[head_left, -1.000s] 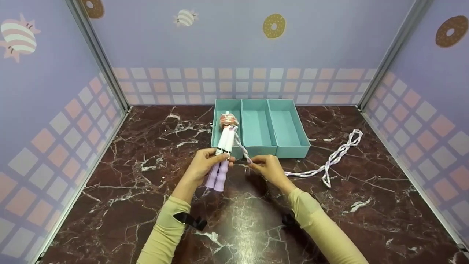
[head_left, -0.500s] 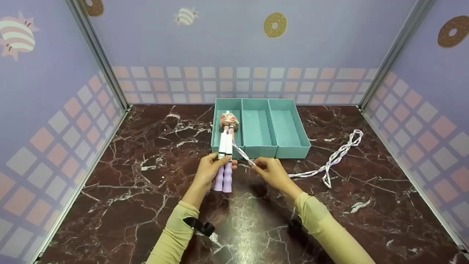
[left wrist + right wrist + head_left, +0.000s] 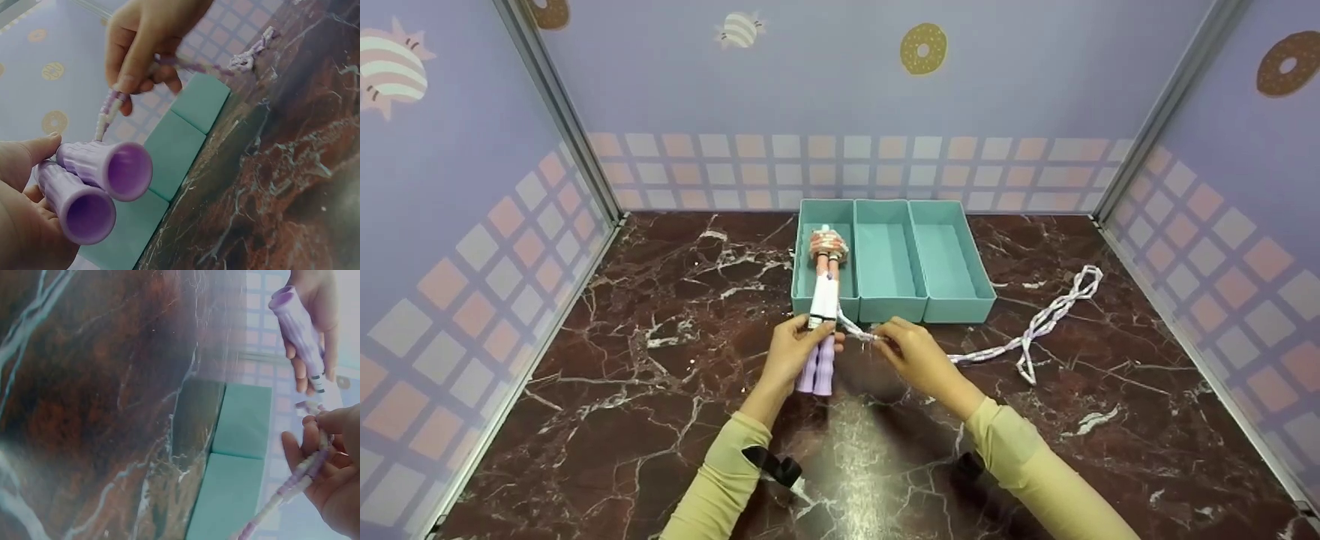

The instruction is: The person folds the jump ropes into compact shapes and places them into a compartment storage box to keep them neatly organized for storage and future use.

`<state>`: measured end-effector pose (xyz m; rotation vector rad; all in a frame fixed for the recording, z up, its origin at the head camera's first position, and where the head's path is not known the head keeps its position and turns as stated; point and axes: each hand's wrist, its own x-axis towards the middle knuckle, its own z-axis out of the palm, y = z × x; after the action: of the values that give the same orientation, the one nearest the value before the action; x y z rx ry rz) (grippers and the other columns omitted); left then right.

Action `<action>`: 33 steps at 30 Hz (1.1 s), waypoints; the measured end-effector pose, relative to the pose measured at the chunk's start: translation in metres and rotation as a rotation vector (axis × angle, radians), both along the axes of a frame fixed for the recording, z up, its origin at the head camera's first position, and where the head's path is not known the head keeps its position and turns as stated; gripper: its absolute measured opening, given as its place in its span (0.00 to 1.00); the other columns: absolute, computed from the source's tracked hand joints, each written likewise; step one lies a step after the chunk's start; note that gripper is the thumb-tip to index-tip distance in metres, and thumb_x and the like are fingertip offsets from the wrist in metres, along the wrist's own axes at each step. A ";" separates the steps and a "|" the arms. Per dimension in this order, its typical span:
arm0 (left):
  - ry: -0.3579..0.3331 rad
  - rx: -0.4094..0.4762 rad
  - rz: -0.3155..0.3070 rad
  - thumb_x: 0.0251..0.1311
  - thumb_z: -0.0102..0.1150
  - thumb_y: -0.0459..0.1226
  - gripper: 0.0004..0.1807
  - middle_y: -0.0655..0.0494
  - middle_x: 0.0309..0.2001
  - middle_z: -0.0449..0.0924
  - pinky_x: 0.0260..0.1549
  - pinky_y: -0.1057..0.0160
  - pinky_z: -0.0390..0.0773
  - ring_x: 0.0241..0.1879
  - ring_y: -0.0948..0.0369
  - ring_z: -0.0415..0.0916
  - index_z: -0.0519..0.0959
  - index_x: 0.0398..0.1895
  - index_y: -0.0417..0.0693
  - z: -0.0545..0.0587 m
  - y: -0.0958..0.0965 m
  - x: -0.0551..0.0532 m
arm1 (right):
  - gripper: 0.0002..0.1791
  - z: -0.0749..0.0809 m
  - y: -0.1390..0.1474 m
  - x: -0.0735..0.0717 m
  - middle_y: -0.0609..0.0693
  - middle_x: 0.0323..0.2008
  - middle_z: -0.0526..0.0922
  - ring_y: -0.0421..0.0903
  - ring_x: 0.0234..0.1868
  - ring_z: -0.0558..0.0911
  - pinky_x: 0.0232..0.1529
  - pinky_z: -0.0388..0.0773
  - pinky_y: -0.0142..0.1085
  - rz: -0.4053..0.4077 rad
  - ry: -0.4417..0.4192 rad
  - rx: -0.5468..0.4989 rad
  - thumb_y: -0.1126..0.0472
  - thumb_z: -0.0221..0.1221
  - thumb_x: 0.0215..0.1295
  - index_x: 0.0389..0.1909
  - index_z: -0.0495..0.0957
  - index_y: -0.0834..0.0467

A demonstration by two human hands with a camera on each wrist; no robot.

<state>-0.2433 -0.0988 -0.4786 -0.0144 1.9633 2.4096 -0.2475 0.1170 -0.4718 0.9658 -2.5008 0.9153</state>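
Note:
My left hand (image 3: 789, 356) grips the two handles (image 3: 824, 364) of a jump rope side by side, lilac at the grip and white at the far end. In the left wrist view the hollow ends of the handles (image 3: 130, 171) face the camera. Thumb and fingers of my right hand (image 3: 919, 358) pinch the white-and-lilac beaded rope (image 3: 301, 478) just right of the handles. Beyond that hand the rest of the rope (image 3: 1041, 330) trails doubled across the table to the right. The handles' white ends overlap the left teal bin (image 3: 802, 289) in the head view.
Inside the left bin lies an orange-and-white banded bundle (image 3: 829, 244), partly behind the handles. A middle teal bin (image 3: 889, 259) and a right teal bin (image 3: 949, 259) adjoin it. Patterned walls (image 3: 847, 90) enclose the dark marbled table (image 3: 660, 420) at the back and sides.
The handles have turned from slanting to nearly straight ahead, and my left hand has shifted slightly right. My right hand stays on the rope, having moved a little right.

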 end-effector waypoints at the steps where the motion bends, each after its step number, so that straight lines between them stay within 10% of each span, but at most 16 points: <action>1: 0.002 -0.017 -0.002 0.65 0.60 0.32 0.12 0.32 0.35 0.86 0.29 0.60 0.86 0.27 0.55 0.87 0.77 0.45 0.30 0.000 0.001 0.000 | 0.04 0.001 0.000 0.001 0.51 0.32 0.81 0.42 0.31 0.80 0.33 0.80 0.35 0.002 0.021 0.016 0.66 0.61 0.66 0.38 0.83 0.61; 15: 0.016 -0.199 -0.143 0.64 0.61 0.34 0.15 0.33 0.33 0.85 0.37 0.46 0.85 0.23 0.58 0.85 0.78 0.46 0.28 -0.004 0.004 0.002 | 0.09 0.026 -0.004 0.012 0.51 0.36 0.82 0.46 0.35 0.84 0.38 0.83 0.36 0.119 0.150 0.238 0.65 0.61 0.66 0.45 0.85 0.60; 26: 0.041 -0.261 -0.360 0.62 0.60 0.30 0.20 0.27 0.43 0.83 0.30 0.66 0.83 0.31 0.57 0.85 0.75 0.56 0.28 -0.007 -0.001 0.005 | 0.06 0.035 -0.007 0.013 0.52 0.40 0.87 0.48 0.42 0.86 0.45 0.84 0.37 0.160 0.068 0.192 0.64 0.63 0.64 0.41 0.81 0.58; 33: 0.090 -0.358 -0.375 0.51 0.68 0.30 0.24 0.40 0.38 0.87 0.32 0.67 0.81 0.28 0.64 0.81 0.78 0.53 0.32 -0.007 0.003 0.007 | 0.05 0.038 -0.008 0.012 0.51 0.37 0.87 0.47 0.40 0.86 0.43 0.84 0.37 0.210 0.058 0.200 0.64 0.64 0.62 0.38 0.81 0.57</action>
<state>-0.2364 -0.0957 -0.4851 0.4186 2.1735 1.8406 -0.2360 0.1090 -0.4337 1.3195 -2.5117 0.6908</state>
